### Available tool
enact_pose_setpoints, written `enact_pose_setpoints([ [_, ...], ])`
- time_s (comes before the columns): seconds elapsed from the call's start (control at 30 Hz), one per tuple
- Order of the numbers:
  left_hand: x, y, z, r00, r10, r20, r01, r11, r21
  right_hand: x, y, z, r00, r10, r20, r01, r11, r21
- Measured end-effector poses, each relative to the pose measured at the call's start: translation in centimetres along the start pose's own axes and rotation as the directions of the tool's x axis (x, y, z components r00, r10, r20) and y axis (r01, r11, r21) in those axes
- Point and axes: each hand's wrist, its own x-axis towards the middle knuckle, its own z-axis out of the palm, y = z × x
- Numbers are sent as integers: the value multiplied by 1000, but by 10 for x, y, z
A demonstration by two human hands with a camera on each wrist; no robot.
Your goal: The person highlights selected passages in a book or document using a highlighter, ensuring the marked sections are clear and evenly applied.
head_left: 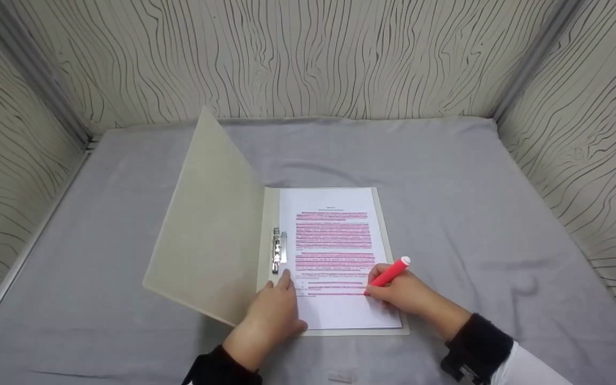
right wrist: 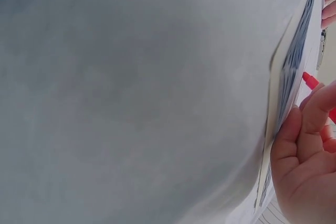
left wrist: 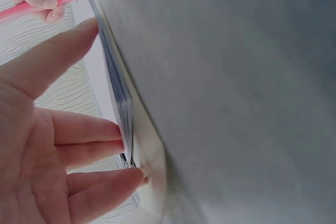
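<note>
A beige folder (head_left: 214,219) lies with its right half flat and its front cover standing up, tilted to the left. On it rests a stack of paper whose top printed sheet (head_left: 348,315) has many lines marked in pink. My right hand (head_left: 407,293) pinches a pink highlighter (head_left: 392,271) with a white end, its tip at the right end of the lowest marked line. Fingers of my left hand (head_left: 271,313) are spread on the sheet's lower left edge and the folder margin. In the left wrist view, the left thumb (left wrist: 68,45) lies at the stack's edge.
A metal clip (head_left: 277,251) sits along the folder's inner spine, just above my left fingertips. Grey cloth (head_left: 474,203) covers the table. Wood-patterned walls (head_left: 308,59) stand at the back and both sides. A small pale piece (head_left: 340,377) lies by the near edge.
</note>
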Motion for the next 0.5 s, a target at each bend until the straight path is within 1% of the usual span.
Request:
enact_pose_setpoints([
  [0.33,0,0,1,1000,-4,-10,4,1000,-11,0,5,-2,1000,0,-5,0,1000,-8],
  [0.5,0,0,1,1000,-12,-3,12,1000,-19,-1,6,-3,1000,2,-6,-2,1000,-6],
])
